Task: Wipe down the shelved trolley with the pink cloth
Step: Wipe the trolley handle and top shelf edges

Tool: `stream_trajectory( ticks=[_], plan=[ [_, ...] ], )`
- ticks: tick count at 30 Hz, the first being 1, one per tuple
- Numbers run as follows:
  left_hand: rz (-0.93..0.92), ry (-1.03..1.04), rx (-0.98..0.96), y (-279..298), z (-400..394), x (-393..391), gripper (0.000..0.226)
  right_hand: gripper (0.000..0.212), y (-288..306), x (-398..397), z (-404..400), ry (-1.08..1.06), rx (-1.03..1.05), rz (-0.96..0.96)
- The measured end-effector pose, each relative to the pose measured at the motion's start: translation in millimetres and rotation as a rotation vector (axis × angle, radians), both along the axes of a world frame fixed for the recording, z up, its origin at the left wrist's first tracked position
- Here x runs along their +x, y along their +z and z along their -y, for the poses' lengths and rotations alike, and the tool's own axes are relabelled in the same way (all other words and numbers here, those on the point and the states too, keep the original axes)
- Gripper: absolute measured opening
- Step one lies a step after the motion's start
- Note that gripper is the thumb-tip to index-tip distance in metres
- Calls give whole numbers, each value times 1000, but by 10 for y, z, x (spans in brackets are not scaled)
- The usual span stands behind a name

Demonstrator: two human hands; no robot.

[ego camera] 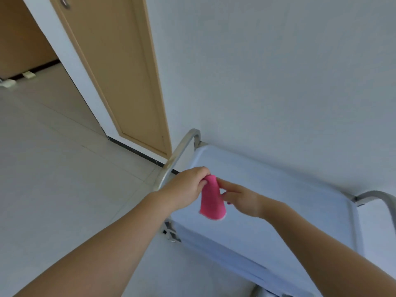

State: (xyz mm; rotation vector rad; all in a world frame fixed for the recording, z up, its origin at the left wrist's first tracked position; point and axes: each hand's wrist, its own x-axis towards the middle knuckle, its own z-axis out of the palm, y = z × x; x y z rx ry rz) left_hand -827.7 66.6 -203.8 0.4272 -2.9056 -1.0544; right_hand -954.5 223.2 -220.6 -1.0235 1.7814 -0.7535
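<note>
The shelved trolley stands against the white wall, its pale top tray filling the lower right of the head view, with metal handle rails at its left end and right end. The pink cloth hangs folded above the tray's left part. My left hand pinches its top edge. My right hand sits just right of the cloth with fingers spread, the fingertips touching its side. A lower shelf edge shows below the tray.
A tan door with its frame stands left of the trolley in the wall. Pale tiled floor spreads to the left, with a dark skirting strip along the wall base. Two small pale objects lie on the floor at far left.
</note>
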Motion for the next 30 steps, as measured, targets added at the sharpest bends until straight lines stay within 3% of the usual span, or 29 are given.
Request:
stream_trajectory(
  ticks=[4, 9, 13, 22, 26, 30],
  plan=[
    [-17, -61, 28, 109, 365, 216, 12, 73, 98, 183, 390, -117, -68, -46],
    [-52, -119, 29, 129, 681, 180, 13, 28, 70, 189, 765, -140, -141, -181],
    [-36, -114, 3, 80, 1014, -13, 12, 16, 12, -115, 949, -151, -128, -364],
    [-47, 2, -296, 26, 2143, -1219, 20, 16, 86, -1298, 1812, -266, -199, -619],
    [-95, 21, -350, -46, 2570, -1919, 23, 17, 46, -1779, 2281, -319, -213, -831],
    [-79, 40, -339, -398, 2880, -2348, 23, 15, -260, -2060, 2587, -341, -112, -923]
  ],
)
